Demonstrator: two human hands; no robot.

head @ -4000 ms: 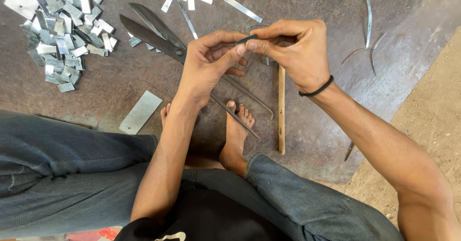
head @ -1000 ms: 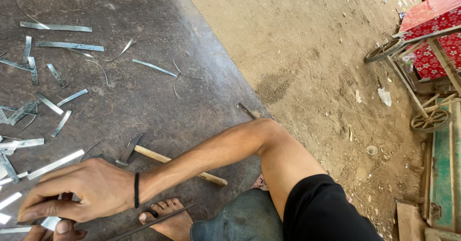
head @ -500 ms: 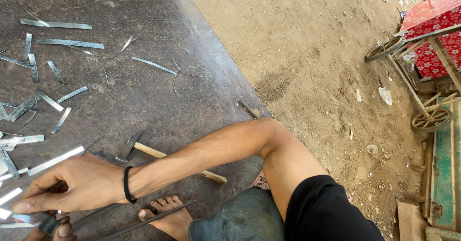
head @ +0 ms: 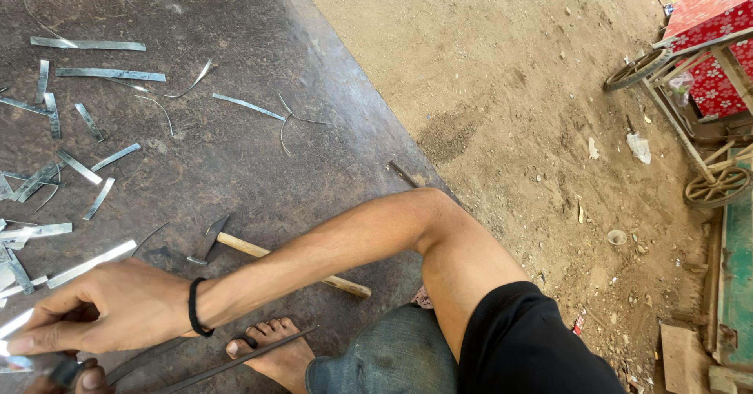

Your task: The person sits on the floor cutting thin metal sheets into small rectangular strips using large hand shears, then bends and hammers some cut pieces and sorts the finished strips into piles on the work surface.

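Note:
My right hand [head: 118, 308], with a black band on the wrist, reaches across to the lower left and pinches a small shiny metal piece [head: 17, 360] at the frame's edge. Only the fingertips of my left hand [head: 85, 378] show at the bottom edge; they press on the same piece from below. A hammer [head: 235, 245] with a wooden handle lies on the dark metal sheet [head: 235, 151], just beyond my right forearm. My bare foot [head: 271, 351] rests on long dark metal blades [head: 235, 359].
Several cut metal strips [head: 86, 45] and thin curled slivers [head: 251, 107] lie scattered over the sheet's left part. Sandy ground [head: 510, 88] lies to the right. A wheeled cart [head: 706, 56] with red patterned covering stands at the far right.
My right hand has slid further toward the lower left corner. More of the hammer's head shows as the arm moves off it.

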